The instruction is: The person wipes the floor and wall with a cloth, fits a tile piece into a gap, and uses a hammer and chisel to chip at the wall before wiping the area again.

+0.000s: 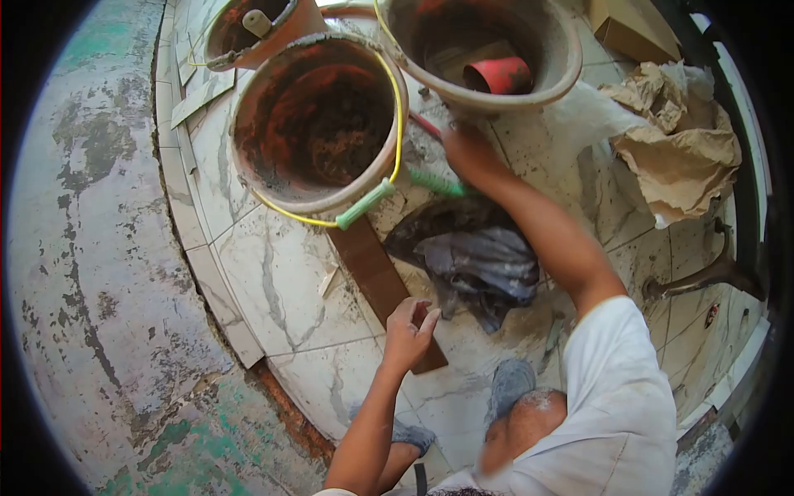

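Note:
My right hand (473,155) reaches between two mortar-stained buckets, its fingers closed round the end of a red handle (426,126). The near bucket (248,178), with a yellow wire and green grip (366,204), stands to its left and holds dark residue. A wider bucket (565,81) with a red cup (506,76) inside is above the hand. My left hand (407,335) hovers above the lower end of a brown plank (368,269), fingers curled, thumb apart, with nothing in it. Between my hands lies a crumpled dark cloth (488,260).
A third bucket (240,54) stands at the top left. Crumpled brown paper (678,161) and a cardboard box (633,29) lie at the right, near a metal leg (699,277). The marble tile floor (265,289) ends at a worn concrete strip (91,248).

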The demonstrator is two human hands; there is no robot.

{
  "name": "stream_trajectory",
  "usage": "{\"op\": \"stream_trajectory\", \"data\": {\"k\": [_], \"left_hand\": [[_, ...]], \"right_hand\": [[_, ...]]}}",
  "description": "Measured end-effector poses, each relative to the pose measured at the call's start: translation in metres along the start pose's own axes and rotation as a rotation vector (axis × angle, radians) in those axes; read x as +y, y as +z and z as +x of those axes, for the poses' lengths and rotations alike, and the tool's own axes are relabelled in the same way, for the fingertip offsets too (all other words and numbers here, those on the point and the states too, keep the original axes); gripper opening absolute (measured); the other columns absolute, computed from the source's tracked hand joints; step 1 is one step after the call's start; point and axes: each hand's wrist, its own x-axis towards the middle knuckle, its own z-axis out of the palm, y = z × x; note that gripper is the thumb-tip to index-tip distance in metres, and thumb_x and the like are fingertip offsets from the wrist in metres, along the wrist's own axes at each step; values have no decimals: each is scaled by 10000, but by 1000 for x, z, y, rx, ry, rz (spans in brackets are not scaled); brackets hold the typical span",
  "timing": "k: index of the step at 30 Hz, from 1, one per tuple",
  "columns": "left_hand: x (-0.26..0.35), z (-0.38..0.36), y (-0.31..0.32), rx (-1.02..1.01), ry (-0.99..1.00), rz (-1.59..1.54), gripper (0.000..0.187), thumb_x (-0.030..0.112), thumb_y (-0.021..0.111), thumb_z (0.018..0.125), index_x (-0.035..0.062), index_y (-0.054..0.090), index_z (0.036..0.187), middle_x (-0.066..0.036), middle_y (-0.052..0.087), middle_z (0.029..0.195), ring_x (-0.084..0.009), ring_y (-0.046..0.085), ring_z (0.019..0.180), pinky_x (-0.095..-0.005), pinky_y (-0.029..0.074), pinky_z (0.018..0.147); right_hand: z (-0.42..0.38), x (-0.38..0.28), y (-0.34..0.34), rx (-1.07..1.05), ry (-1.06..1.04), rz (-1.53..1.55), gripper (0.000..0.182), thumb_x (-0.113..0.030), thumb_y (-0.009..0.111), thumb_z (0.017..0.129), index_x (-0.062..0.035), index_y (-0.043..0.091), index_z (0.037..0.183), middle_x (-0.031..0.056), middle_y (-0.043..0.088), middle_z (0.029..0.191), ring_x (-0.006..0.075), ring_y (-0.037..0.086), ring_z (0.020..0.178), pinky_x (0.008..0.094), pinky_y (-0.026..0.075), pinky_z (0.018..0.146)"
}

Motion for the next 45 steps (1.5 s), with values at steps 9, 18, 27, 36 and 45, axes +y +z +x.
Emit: {"op": "stream_trajectory", "data": {"k": [9, 18, 27, 36, 45], "left_hand": [[-29, 158, 62, 595, 252, 772, 218, 95, 523, 829, 10, 562, 1026, -247, 546, 1044, -425, 508, 1030, -504, 398, 914], [-11, 160, 68, 605, 109, 512, 324, 148, 539, 846, -24, 514, 1120, -264, 527, 1153, -446, 457, 1142, -523, 340, 1012], [-9, 160, 61, 604, 165, 452, 396, 152, 579, 807, -23, 498, 1153, -279, 497, 1180, -448, 443, 1155, -537, 335, 1008], [-8, 162, 63, 659, 147, 504, 389, 209, 577, 810, 19, 504, 1141, -259, 520, 1148, -449, 464, 1133, -546, 325, 1021], [1, 159, 54, 555, 48, 456, 384, 224, 561, 814, 22, 520, 1138, -260, 520, 1183, -448, 468, 1136, -554, 351, 982]], "right_hand": [[-45, -20, -190, -89, 81, 72, 299, -308, 662, 823, -13, 625, 796, 220, 634, 834, 322, 643, 730, 435, 500, 673], [24, 110, -186, 194, 784, 1126, 561, -352, 685, 831, -15, 447, 1211, 121, 557, 1021, 243, 605, 792, 401, 553, 648], [42, 123, -191, 314, 757, 753, 344, -209, 638, 865, 3, 500, 1097, 145, 593, 940, 256, 598, 804, 406, 516, 642], [24, 162, -214, 353, 850, 528, 441, -227, 653, 853, -49, 506, 1229, 144, 635, 1023, 230, 616, 868, 369, 495, 738], [0, 215, -215, 437, 882, 339, 458, -281, 654, 841, -8, 516, 1182, 154, 631, 1053, 284, 623, 915, 392, 493, 776]]}}
